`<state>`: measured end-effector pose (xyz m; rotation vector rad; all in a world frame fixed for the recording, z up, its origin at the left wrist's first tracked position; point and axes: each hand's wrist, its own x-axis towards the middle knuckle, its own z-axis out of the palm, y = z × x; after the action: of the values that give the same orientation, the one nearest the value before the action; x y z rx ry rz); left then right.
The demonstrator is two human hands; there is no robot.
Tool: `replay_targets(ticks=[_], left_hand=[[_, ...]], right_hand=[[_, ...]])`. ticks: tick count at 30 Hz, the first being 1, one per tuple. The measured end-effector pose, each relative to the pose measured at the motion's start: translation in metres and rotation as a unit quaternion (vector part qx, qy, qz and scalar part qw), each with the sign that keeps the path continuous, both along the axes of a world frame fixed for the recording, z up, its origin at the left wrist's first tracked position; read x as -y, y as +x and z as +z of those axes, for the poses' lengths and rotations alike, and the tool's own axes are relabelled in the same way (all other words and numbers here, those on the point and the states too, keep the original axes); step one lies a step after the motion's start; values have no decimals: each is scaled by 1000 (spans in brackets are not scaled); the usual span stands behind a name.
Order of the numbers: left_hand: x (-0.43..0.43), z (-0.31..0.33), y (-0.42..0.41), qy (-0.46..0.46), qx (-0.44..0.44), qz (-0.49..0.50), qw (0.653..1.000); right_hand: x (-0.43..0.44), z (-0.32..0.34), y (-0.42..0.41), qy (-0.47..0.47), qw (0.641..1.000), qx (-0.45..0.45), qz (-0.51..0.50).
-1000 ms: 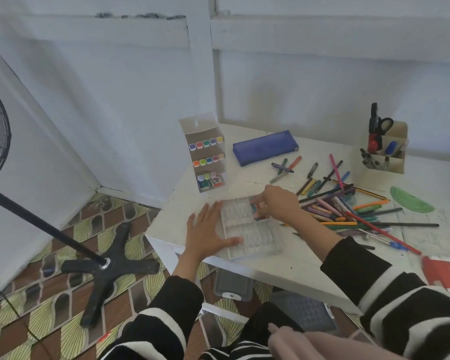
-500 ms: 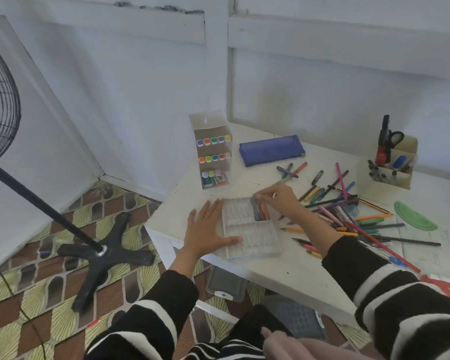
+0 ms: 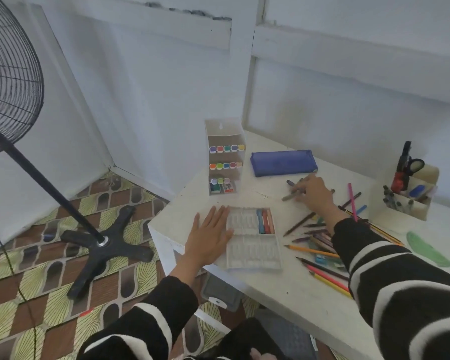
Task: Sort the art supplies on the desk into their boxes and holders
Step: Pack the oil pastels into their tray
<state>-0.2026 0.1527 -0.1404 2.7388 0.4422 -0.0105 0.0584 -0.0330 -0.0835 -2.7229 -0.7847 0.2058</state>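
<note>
Stretched out across the desk (image 3: 283, 287), the right hand (image 3: 315, 193) had its fingers bent down over a grey pen (image 3: 287, 197); whether they had closed on it could not be told. The pen lay flat at the hand's nine o'clock, with a dark pen (image 3: 290, 182) just beside it at eleven.

It looked light and stiff, with a smooth round barrel likely to roll. A pinch at mid-barrel seemed best, lifting straight up so the dark pen was not dragged along.

The left hand (image 3: 211, 235) lay flat with straight fingers, pressing the left edge of a clear box (image 3: 255, 255) at the right hand's seven o'clock. A few chalks (image 3: 265, 221) sat at the right end of its far half.

At the right hand's twelve o'clock, near, lay a blue case (image 3: 283, 162). A marker rack (image 3: 224, 162) stood at ten. A holder (image 3: 405, 203) with scissors (image 3: 413, 165) stood well apart at three. Loose pencils (image 3: 320, 240) crowded five o'clock, partly beneath the right sleeve, which could sweep them off on the way back.
</note>
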Motion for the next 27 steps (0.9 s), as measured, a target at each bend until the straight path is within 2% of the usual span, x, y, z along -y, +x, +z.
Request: replay_targets(ticks=[2,5,9,12,15,17,20,23,27], left_hand=[[0,1,0,-2,0,-2,1000],[-2,2,0,-6,-1,-11,1000],[-5,1,-2,9,0,-33,999],[-5,-1,-4,25,2,-47,999],[-4,-2,-4,32,-2,-46,998],[-4,-2,-4,35,-3,-46,998],[-4,-2,-4,34,2,-44,998],[-3,-1,-5,37,6,-40,999],[-2,-1,-5,32,6,-36,999]], right_hand=[[2,-3,-6,-15,1000,12,19],[4,-7,-15,52,998,28,10],[0,-4,-34,155,987,8,31],[-5,7,-59,219,975,-44,9],[-13,13,-82,247,958,-146,-27],[-20,13,-96,245,949,-194,-47],[-32,7,-113,222,955,-192,-52],[-38,-2,-121,213,965,-151,-11],[-39,-11,-126,148,985,-76,43]])
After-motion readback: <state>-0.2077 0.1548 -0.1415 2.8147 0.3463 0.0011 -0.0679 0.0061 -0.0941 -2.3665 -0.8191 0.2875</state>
